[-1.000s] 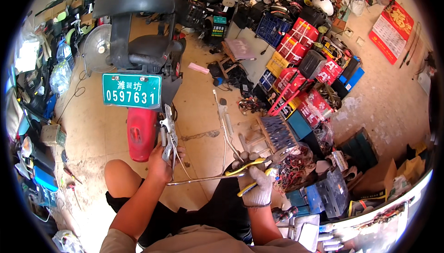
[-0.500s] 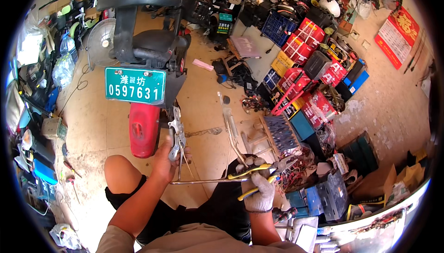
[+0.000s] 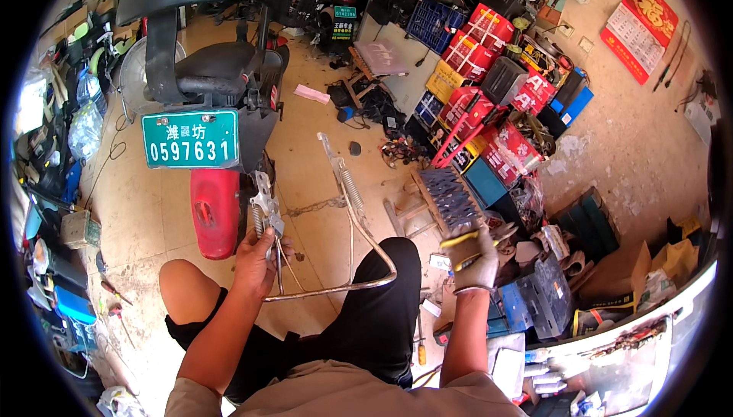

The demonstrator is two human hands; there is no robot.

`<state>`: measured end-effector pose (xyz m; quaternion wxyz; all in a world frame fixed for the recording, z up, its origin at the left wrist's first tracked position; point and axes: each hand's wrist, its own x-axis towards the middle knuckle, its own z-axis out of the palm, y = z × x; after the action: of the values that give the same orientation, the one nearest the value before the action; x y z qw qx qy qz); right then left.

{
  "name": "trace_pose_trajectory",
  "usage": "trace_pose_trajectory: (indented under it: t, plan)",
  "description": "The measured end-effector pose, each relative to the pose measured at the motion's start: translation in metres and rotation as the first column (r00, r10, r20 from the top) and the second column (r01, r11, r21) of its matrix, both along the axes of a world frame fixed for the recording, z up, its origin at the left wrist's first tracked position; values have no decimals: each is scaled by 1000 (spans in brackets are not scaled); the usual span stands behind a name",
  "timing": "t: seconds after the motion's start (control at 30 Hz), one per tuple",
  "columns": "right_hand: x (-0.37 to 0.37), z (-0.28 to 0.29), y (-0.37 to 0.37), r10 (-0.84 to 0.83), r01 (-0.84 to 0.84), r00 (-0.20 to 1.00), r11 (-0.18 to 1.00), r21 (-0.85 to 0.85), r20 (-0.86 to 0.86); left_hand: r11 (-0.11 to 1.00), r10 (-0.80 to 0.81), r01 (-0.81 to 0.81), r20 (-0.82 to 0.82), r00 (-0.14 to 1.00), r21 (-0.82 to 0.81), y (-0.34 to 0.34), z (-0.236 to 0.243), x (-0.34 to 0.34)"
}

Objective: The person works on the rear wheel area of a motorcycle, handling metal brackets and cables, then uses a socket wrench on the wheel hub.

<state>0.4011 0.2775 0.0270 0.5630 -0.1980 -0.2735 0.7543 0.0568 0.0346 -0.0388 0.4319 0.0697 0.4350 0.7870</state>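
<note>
My bare left hand [image 3: 253, 266] is closed around one leg of a bent metal scooter stand [image 3: 370, 283]. Its tube curves across my lap to a second leg, where a coil spring [image 3: 352, 190] is fitted. Gloved in white, my right hand [image 3: 479, 270] grips yellow-handled pliers [image 3: 459, 239] over to the right, apart from the stand. In front of me is the back of a scooter, with a red rear mudguard [image 3: 214, 215], a green number plate [image 3: 192, 140] and a black seat [image 3: 214, 67].
A wooden stool [image 3: 450, 196] with a dark woven top stands ahead of my right hand. Red battery boxes [image 3: 489, 32] are piled beyond it. Toolboxes [image 3: 546, 295] and clutter crowd the right. A screwdriver [image 3: 115, 291] lies on the floor at left; a fan [image 3: 137, 81] stands beside the scooter.
My right hand has moved away from the stand to the right, taking the pliers with it. The stand's curved end now shows fully. My left hand keeps its hold; the view has shifted somewhat.
</note>
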Motion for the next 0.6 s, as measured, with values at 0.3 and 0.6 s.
trace_pose_trajectory:
  t: [0.3,0.6]
  plan:
    - [94,-314,55,205,-3,244,978,-211,948,998,-25,24,-10,1000,-62,4,-7,5]
    - [33,-189,121,-149,125,-21,981,150,989,986,-22,17,-32,999,-163,9,-11,12]
